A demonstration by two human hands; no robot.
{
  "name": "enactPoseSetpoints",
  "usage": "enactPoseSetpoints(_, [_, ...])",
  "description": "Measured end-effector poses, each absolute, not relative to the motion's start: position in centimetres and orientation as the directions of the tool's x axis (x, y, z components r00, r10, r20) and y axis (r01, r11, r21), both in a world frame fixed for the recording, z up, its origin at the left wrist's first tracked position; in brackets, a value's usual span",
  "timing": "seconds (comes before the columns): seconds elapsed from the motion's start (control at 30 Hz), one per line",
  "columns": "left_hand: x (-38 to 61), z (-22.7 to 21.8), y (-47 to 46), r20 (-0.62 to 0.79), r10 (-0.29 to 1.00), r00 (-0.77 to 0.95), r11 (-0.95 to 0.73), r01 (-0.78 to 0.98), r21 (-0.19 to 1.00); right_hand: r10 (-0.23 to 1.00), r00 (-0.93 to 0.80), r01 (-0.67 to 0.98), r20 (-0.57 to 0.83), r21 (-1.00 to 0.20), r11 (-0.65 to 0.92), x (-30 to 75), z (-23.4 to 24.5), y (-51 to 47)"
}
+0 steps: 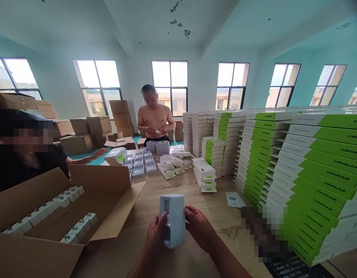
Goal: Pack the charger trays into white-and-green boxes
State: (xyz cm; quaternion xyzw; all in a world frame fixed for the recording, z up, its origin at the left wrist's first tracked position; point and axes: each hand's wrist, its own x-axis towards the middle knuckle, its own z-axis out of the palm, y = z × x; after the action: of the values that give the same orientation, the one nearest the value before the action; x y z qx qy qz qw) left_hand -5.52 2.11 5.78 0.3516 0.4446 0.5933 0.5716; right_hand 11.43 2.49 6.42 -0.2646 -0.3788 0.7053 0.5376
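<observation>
Plastic tray [173, 216]: pale blue-grey and moulded, with a window-like hollow near its top. It is held upright in the air just right of the cardboard box [109, 193], above the wooden table [178, 185].
Left hand [155, 236]: the thumb lies on the tray's front and the other fingers wrap behind its lower left side, gripping it.
Right hand [201, 228]: the fingers bend in against the tray's right edge and touch it. It looks like a light pinch, but how firm it is cannot be told.
Cardboard box: open with its flaps spread, the right flap reaching toward the tray. Rows of small white parts [71, 191] sit inside.
Slip: most of the weight seems to rest on the left hand. If that grip loosens, the tray would likely drop to the table beside the cardboard box.
Squeeze: the tray looks thin, so a hard press from both sides could buckle or crease it.
Flap: a swing to the left could catch the tray on the cardboard box's flap and jolt the parts inside.
Green-and-white stacks [311, 173]: tall, unevenly stepped, and well to the right of the cardboard box. A wide right elbow could nudge them over.
Loose card [234, 200]: lies flat to the right of the cardboard box, between the tray and the stacks. A sleeve or forearm could sweep it away.
Person in black [22, 154]: behind the cardboard box, well apart from the tray.
</observation>
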Motion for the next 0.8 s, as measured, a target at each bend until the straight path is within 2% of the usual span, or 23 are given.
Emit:
enactPoseSetpoints(0.17, [-6.7, 7.0, 1.0, -0.089, 0.991, -0.099, 0.059, -0.274, 0.96, 0.911, -0.412, -0.574, -0.003, -0.775, -0.263, 11.4, 7.3, 1.4])
enactPoseSetpoints(0.37, [-6.7, 8.4, -0.9, -0.078, 0.994, -0.079, 0.058, -0.224, 0.973, 0.931, -0.365, -0.612, 0.026, -0.76, -0.219, 10.8, 7.7, 1.1])
enactPoseSetpoints(0.53, [-6.9, 8.4, -1.4, -0.12, 0.986, -0.112, 0.083, -0.286, 0.955, 0.949, -0.313, -0.604, -0.035, -0.764, -0.227, 10.2, 6.7, 1.0])
enactPoseSetpoints(0.7, [-10.1, 6.7, -5.3, -0.263, 0.94, -0.217, 0.153, -0.422, 0.894, 0.955, -0.254, -0.55, -0.153, -0.79, -0.273, 9.5, 4.6, 2.0])
enactPoseSetpoints(0.8, [-11.9, 5.4, -10.4, -0.352, 0.912, -0.209, 0.207, -0.507, 0.837, 0.938, -0.265, -0.469, -0.225, -0.82, -0.329, 7.1, 3.9, 3.6])
